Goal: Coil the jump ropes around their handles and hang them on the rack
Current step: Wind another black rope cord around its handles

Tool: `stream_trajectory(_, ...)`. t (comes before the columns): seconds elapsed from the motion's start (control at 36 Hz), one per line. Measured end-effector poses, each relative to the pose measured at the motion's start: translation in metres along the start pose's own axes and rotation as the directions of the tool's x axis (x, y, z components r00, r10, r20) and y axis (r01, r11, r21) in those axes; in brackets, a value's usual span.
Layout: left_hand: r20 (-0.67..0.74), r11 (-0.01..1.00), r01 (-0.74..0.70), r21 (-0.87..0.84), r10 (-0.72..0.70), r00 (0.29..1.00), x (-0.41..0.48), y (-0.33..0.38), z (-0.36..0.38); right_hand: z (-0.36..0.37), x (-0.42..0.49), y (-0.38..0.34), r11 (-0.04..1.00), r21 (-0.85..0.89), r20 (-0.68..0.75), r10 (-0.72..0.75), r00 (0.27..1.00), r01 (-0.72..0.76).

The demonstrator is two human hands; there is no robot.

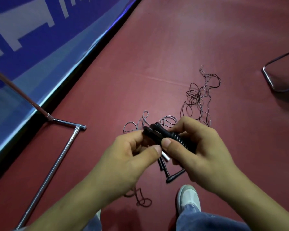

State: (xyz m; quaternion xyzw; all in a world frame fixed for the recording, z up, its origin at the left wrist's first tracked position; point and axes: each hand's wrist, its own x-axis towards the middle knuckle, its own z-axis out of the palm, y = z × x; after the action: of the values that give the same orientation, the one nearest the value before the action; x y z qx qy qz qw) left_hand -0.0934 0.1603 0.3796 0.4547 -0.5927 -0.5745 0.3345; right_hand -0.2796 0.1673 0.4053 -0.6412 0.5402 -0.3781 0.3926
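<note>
Both hands hold a pair of black jump-rope handles [158, 134] together above the floor. My right hand [200, 147] grips the handles where black cord is wound round them, thumb on top. My left hand [128, 157] pinches the handles' near side with thumb and fingers. Loose thin rope [198, 95] lies in a tangled pile on the red floor beyond the hands, with another loop [135, 125] to the left. More black handles [167, 172] lie on the floor under my hands. The chrome rack's base bars [60, 157] stand at the left.
A blue banner wall [32, 47] runs along the left. A chrome chair leg [274, 80] curves at the right edge. My grey shoe [188, 197] and jeans show at the bottom. A small dark rope loop [142, 200] lies near my feet.
</note>
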Motion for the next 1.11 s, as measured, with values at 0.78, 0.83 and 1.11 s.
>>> stream_trajectory(0.78,-0.112,0.998,0.034,0.051,-0.028,0.993,0.004,0.004,0.007,0.006,0.007,0.003,0.925,0.309,0.088,0.203,0.975,-0.221)
stream_trajectory(0.83,-0.105,0.999,0.03,0.041,-0.025,0.994,0.004,0.003,0.007,0.008,0.005,0.002,0.926,0.3,0.085,0.216,0.973,-0.231)
stream_trajectory(1.11,0.001,0.994,0.113,-0.009,-0.113,0.994,0.004,0.004,0.005,0.012,0.0,0.001,0.885,0.304,0.131,0.327,0.936,-0.352)
